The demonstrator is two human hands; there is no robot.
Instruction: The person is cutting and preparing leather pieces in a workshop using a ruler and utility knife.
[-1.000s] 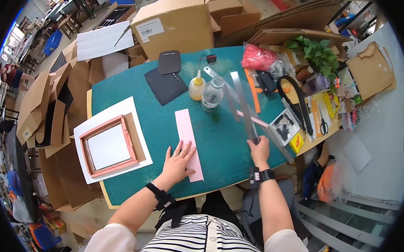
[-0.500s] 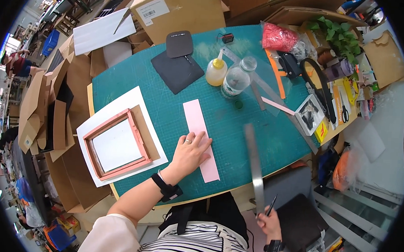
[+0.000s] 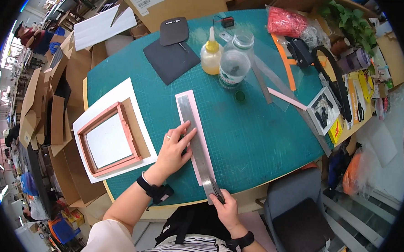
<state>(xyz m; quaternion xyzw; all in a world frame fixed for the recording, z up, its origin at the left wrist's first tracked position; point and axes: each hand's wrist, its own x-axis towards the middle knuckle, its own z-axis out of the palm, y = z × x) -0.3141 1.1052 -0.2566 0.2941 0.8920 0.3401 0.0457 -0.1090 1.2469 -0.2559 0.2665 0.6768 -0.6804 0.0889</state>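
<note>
A steel ruler (image 3: 195, 137) lies lengthwise on a pink strip (image 3: 207, 168) on the green cutting mat (image 3: 256, 142), with pink showing along both sides. The fingers of my left hand (image 3: 173, 147) are stretched and apart, their tips resting on the ruler near its middle. At the near edge of the table, my right hand (image 3: 227, 209) is closed round the ruler's near end. A dark, slim pen-like tool (image 3: 217, 193) is also in that hand, lying over the ruler; its exact kind is hard to make out.
Left on the mat, a pinkish frame (image 3: 135, 143) lies on white board (image 3: 130, 89). Farther back stand a glue bottle (image 3: 211, 58) and a clear jar (image 3: 236, 59), beside a dark pad (image 3: 168, 62). Scissors (image 3: 360, 111) and a small tray (image 3: 318, 125) are at right; a chair (image 3: 294, 194) stands near right.
My right hand has swung the ruler leftward from beside the table onto the pink strip. My left hand has shifted from the strip to the ruler. The view has shifted slightly.
</note>
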